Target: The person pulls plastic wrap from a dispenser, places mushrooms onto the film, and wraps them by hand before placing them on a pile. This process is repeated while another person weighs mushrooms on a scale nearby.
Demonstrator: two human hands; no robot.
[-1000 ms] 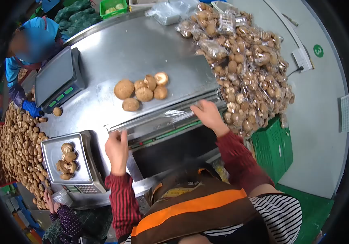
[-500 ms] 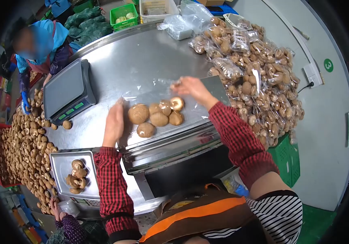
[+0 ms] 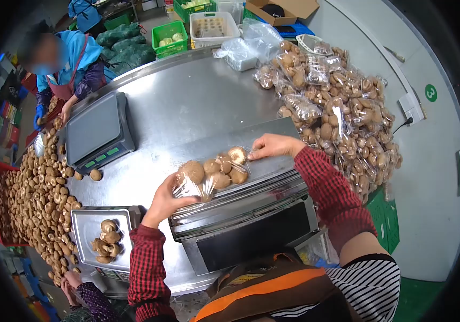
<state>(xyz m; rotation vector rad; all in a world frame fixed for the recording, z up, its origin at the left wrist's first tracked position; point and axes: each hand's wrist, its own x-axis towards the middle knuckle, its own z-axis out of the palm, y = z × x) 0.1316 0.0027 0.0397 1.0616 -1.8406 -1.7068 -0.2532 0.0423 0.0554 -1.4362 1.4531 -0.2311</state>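
Observation:
A small bundle of brown mushrooms lies on the wrapping machine's metal plate, partly covered by clear plastic film. My left hand is closed on gathered film at the left of the bundle, its thumb pointing right along the near side. At the bundle's right end my right hand pinches the film beside a mushroom whose pale underside faces up. The film's own edges are hard to make out. Below the mushrooms runs the front rail of the wrapping machine.
Bagged mushrooms are heaped at the right. A grey scale stands at left; a second scale's steel tray holds several mushrooms. Loose mushrooms pile along the left edge. A co-worker in blue and another person's purple sleeve are nearby.
Both hands have come down onto the film and drawn it around the mushrooms, which now sit closer together. More mushrooms lie in the steel tray.

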